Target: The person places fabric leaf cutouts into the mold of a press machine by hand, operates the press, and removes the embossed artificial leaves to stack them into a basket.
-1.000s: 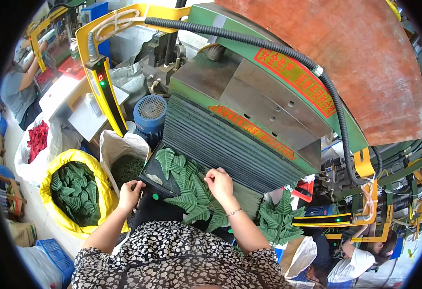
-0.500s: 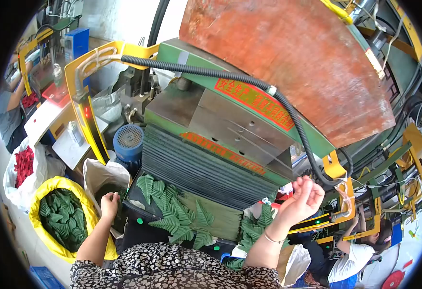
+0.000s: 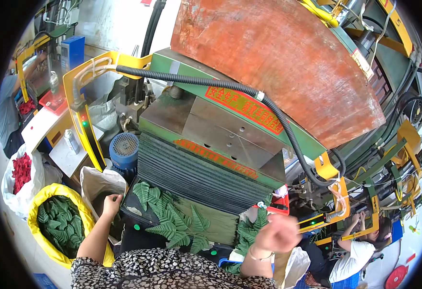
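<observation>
My left hand (image 3: 111, 206) is closed at the left end of the machine's bed, over the white sack; whatever its fingers may pinch is too small to make out. My right hand (image 3: 278, 234) is raised at the right, blurred by motion, in front of a second bunch of leaves (image 3: 246, 234). Green fern-like leaves (image 3: 172, 219) lie spread on the bed (image 3: 220, 228), below the ridged front of the green press (image 3: 196, 171). Neither hand touches these spread leaves.
A yellow-rimmed sack (image 3: 36, 197) of green leaves and a white bag (image 3: 38, 168) with red pieces stand at the left. Yellow guard posts (image 3: 91, 137) flank the press. A blue motor (image 3: 123, 150) sits behind. People work at far left and lower right.
The view has swung, shifting the press left. My right hand has left the leaves on the bed and moved to the right, then lower. My left hand stays near the bed's left end.
</observation>
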The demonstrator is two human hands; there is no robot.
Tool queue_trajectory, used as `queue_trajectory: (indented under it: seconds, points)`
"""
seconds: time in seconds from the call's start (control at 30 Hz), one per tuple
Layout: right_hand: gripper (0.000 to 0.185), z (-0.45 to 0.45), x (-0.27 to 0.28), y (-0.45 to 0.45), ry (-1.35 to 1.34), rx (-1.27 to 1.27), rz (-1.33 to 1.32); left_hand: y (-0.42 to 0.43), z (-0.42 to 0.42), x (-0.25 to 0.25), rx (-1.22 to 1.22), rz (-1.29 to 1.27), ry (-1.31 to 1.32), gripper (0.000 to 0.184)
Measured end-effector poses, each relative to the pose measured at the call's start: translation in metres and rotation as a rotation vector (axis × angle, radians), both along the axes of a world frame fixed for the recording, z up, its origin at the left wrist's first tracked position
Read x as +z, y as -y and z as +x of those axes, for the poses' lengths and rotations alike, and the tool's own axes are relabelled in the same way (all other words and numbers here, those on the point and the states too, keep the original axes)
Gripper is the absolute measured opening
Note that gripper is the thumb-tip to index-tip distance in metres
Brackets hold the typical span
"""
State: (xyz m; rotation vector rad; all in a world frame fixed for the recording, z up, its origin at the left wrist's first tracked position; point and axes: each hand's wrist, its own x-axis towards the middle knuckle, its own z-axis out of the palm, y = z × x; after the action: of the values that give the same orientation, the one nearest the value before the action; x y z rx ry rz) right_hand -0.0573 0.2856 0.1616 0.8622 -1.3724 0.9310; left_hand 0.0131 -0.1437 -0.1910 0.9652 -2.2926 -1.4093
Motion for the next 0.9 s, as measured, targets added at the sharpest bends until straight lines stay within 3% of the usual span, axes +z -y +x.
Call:
queue_trajectory:
  seconds: [0.07, 0.2, 0.3, 0.47, 0.53, 0.6, 0.7, 0.73, 0.77, 0.9]
  points:
    - [0.022, 0.015, 0.018, 0.016, 0.074, -0.036, 0.435, 0.002, 0.001, -0.011, -0.027, 0.016, -0.025, 0.028]
    - [0.021, -0.088, 0.017, 0.061, 0.026, -0.108, 0.293, -0.001, -0.001, 0.003, 0.005, 0.152, 0.023, 0.03]
    - [0.02, -0.155, 0.007, 0.075, 0.015, -0.038, 0.31, 0.007, -0.003, -0.015, -0.002, 0.297, 0.031, 0.028]
    - [0.019, -0.121, 0.026, 0.077, 0.11, -0.208, 0.352, 0.006, 0.001, 0.026, -0.122, 0.458, 0.143, 0.029]
    - [0.011, -0.087, 0.023, 0.073, 0.664, 0.328, -0.093, 0.011, -0.003, 0.02, -0.092, 0.433, 0.121, 0.029]
    - [0.016, -0.046, 0.043, 0.058, 1.058, 1.066, 0.045, 0.012, 0.002, 0.003, -0.044, 0.385, 0.087, 0.03]
    - [0.032, -0.013, 0.064, 0.073, 1.058, 1.544, 0.361, 0.018, -0.001, -0.02, 0.014, 0.349, -0.093, 0.025]
    - [0.036, -0.006, 0.064, 0.079, 1.006, 1.698, 0.39, 0.018, 0.005, -0.02, 0.036, 0.151, -0.06, 0.029]
    - [0.038, 0.003, 0.066, 0.083, 1.055, 1.809, 0.278, 0.004, 0.009, 0.019, 0.061, 0.267, 0.07, 0.029]
    - [0.036, 0.012, 0.067, 0.083, 1.15, 1.967, 0.115, 0.007, 0.032, 0.017, 0.059, 0.219, 0.142, 0.029]
